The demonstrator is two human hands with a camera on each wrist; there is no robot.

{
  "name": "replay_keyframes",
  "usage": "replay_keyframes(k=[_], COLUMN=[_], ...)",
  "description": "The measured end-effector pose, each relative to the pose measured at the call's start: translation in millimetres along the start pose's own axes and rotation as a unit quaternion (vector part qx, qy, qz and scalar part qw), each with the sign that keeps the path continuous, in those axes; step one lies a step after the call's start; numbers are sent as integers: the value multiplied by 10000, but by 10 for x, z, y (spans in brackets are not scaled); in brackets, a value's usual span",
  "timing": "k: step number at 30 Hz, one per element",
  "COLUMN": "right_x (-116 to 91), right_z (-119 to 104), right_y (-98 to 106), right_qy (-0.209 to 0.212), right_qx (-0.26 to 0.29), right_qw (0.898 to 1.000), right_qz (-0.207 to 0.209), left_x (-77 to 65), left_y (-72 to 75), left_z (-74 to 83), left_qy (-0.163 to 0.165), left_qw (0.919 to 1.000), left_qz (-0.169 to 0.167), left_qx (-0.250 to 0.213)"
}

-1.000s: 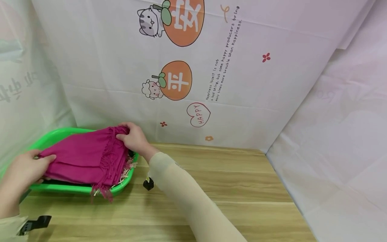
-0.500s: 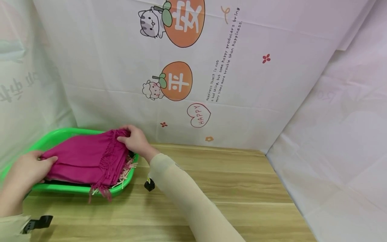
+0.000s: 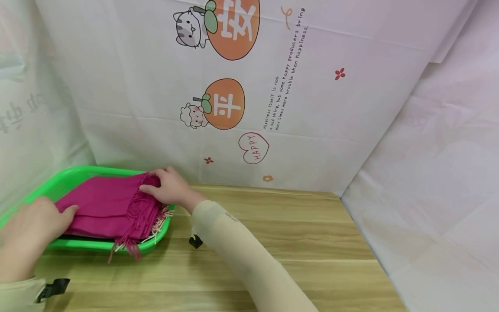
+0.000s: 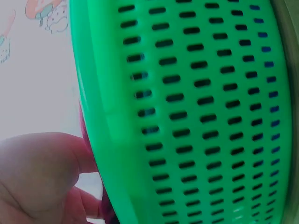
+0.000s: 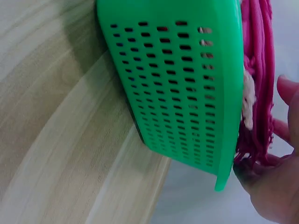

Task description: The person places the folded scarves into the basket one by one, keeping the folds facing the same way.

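Note:
A folded magenta scarf (image 3: 105,199) with a fringe lies across the top of the green basket (image 3: 93,247). My left hand (image 3: 37,232), blurred in the head view, grips the scarf's left end, thumb on top and fingers mostly hidden. At the fringed right end, my right hand (image 3: 167,186) touches the scarf from above. The right wrist view shows this hand's thumb apart from the cloth and its other fingers at the edge. In the left wrist view, fingers (image 4: 86,156) reach behind the basket's rim.
Cream fringe (image 3: 161,223) of another cloth shows under the scarf, inside the basket. The basket stands at the left of the wood-grain table (image 3: 288,242). A white printed sheet (image 3: 312,143) hangs behind it, with more white sheeting at both sides. Dark straps are on both sleeves.
The scarf's right end has sunk lower into the basket. My right hand has moved a little left and down with it. My left hand has shifted slightly right over the scarf's end.

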State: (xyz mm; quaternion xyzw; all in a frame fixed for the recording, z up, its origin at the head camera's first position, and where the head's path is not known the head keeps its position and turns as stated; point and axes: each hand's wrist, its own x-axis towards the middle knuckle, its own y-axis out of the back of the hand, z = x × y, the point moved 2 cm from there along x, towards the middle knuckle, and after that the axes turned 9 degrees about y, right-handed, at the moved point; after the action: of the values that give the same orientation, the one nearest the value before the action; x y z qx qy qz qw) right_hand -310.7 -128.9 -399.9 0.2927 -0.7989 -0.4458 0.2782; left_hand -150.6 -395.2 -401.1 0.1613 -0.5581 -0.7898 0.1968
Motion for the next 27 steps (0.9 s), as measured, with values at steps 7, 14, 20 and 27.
replay_keyframes(k=[7,14,20,27], right_x=[-42,-76,-105,-120], right_z=[-145,-189,-191,-190], right_y=[-82,-178,-229,-287], right_qy=[276,508,488,341], right_qx=[-942,-1577,-1607,-1659], right_qw=[9945,9821,9784,9729], right_qz=[-361,-902,-1206,-1572], left_x=[30,93,86,115], left_y=[-116,-263,-315,-370], left_z=[161,220,214,153], left_qy=[-518,-1709,-1801,-1813], left_qw=[9969,9839,9833,9831], left_qz=[456,442,262,-137], left_qx=[-373,-286,-2,196])
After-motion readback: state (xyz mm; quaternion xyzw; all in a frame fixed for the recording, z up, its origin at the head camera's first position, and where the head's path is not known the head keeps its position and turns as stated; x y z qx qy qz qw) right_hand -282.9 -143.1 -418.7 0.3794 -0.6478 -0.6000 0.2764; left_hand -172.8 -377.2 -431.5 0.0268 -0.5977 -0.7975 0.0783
